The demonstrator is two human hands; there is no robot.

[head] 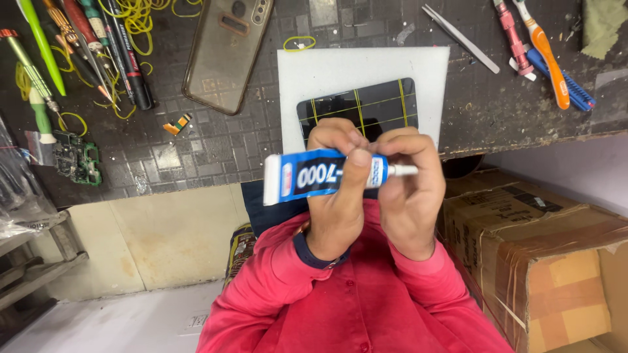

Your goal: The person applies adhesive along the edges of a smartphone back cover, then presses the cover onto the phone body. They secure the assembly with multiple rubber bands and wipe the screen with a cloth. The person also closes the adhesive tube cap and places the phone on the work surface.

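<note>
Left hand (337, 209): fingers wrapped around the body of a white-and-blue squeeze tube of adhesive (320, 174), thumb pressed across its front. The tube lies level, flat crimped end to the picture's left, nozzle to the right.

Right hand (409, 196): fingers pinched narrow on the tube's white nozzle tip (403, 170). Both hands are raised above the near edge of the dark tiled-pattern surface (216, 140), in front of the person's red sleeves (366, 301).

Directly beyond the hands: a white rectangular pad (360, 68) lying on the surface, carrying a black smartphone bound with yellow rubber bands (373, 108), partly hidden by the knuckles.

Farther along the surface:
- translucent brown phone case (226, 52), beside the pad;
- loose yellow rubber bands (134, 19) and one single band (299, 44);
- bundle of screwdrivers and pens (85, 39);
- small green circuit board (77, 159);
- metal tweezers (461, 38);
- orange-and-white toothbrush (546, 52), just beside a blue brush (562, 82);
- pink-handled tool (513, 36).

Below the surface edge: taped brown cardboard box (543, 261) beside the right sleeve.
</note>
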